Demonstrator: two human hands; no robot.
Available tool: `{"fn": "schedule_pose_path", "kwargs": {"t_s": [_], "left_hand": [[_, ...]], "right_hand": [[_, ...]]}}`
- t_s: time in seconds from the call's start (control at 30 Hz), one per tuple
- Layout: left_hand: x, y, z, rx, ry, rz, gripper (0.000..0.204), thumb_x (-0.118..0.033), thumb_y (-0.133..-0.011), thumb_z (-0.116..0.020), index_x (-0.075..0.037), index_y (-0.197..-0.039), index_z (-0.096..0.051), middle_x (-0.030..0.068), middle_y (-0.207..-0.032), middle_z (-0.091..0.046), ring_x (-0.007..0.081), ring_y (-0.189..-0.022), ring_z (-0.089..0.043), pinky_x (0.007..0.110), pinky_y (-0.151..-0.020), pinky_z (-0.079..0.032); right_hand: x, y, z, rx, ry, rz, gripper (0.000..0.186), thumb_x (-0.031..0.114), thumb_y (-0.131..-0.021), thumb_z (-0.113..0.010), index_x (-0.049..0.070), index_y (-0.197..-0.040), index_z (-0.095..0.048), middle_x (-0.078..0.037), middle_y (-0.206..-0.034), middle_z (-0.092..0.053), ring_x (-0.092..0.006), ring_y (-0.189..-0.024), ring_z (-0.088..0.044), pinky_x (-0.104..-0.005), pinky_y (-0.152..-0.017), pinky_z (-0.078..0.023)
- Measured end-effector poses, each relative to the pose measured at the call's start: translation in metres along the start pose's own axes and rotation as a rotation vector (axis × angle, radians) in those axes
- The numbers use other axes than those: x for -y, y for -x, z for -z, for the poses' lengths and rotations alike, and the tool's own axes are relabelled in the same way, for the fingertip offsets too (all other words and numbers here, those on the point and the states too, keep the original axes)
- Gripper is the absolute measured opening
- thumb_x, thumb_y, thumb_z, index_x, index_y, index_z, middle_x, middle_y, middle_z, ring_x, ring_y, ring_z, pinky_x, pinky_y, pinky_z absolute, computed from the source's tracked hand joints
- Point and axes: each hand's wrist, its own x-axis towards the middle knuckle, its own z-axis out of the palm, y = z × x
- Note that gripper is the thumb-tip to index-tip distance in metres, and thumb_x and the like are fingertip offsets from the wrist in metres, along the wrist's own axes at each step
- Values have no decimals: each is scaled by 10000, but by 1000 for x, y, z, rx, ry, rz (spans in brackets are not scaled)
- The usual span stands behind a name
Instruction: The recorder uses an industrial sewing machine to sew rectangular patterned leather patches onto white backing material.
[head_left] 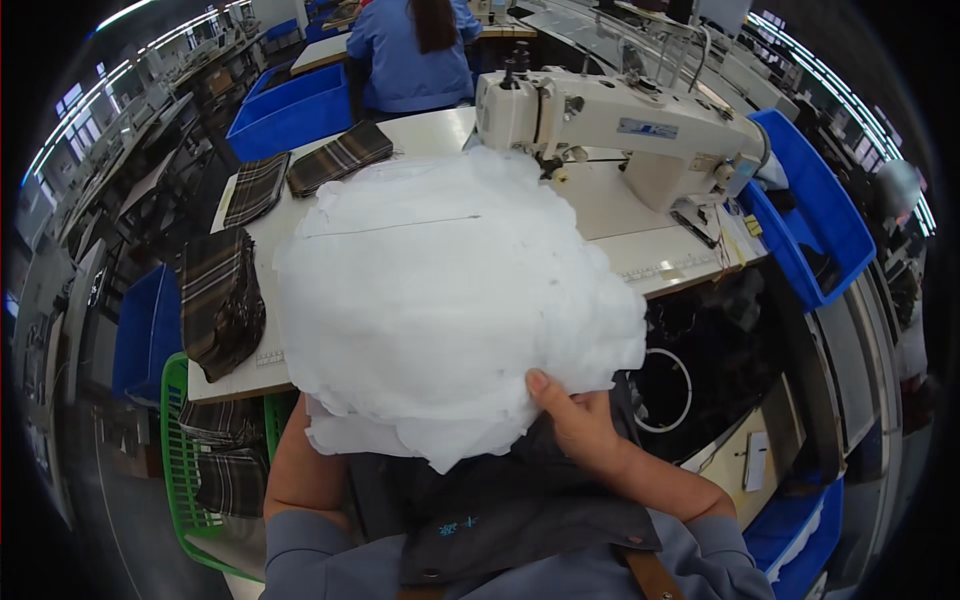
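Note:
A thick, uneven stack of white sheets [430, 300], thin like interlining or paper, is held up in front of me over the table's front edge. A thin dark line runs across its upper part. My right hand [578, 418] grips the stack's lower right edge, thumb on top and fingers curled underneath. My left forearm rises to the stack's lower left side, but the left hand itself is hidden behind the sheets. Just beyond the stack stands a white sewing machine [640, 125]; the sheets cover part of its bed.
Piles of brown plaid fabric pieces [222, 300] lie along the left of the white table [420, 128]. A green basket [180, 450] holds more plaid pieces. Blue bins [290, 118] stand around, one at the right [812, 225]. A person in blue [412, 60] sits ahead.

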Motion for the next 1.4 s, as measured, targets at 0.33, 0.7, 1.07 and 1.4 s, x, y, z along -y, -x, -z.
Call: {"fn": "schedule_pose_path", "kwargs": {"t_s": [0.33,0.7,1.07,1.4], "left_hand": [[-107,-20,50,-279,-86,132,771,-636,-1032,-357,-27,-1502,-401,155,-1476,-501,301,-1311,-529,457,-1106,-430],[-15,152,-14,-887,-534,-298,818,-667,-1001,-418,-44,-1522,-324,126,-1564,-389,271,-1425,-386,446,-1186,-286],[26,63,-51,-907,-243,-23,692,-316,-966,-694,-26,-1505,-370,134,-1476,-493,296,-1330,-507,437,-1111,-428],[26,57,-42,-975,-468,-190,551,-102,-924,-654,6,-1429,-460,143,-1363,-591,299,-1255,-579,455,-1098,-459]], "right_hand": [[-39,-9,-59,291,-294,-786,570,232,-960,-722,12,-1413,-454,-106,-1307,-603,-210,-1195,-590,-383,-945,-528],[-52,-22,-49,640,-229,-885,676,291,-921,-767,8,-1443,-444,-126,-1359,-565,-214,-1216,-558,-357,-1003,-484],[-59,-28,-41,787,-37,-650,680,351,-909,-773,-1,-1423,-500,-125,-1350,-597,-237,-1282,-522,-352,-1081,-426],[-90,-31,9,727,-225,-700,528,218,-953,-722,11,-1394,-519,-59,-1239,-651,-149,-1086,-617,-300,-907,-521]]}}
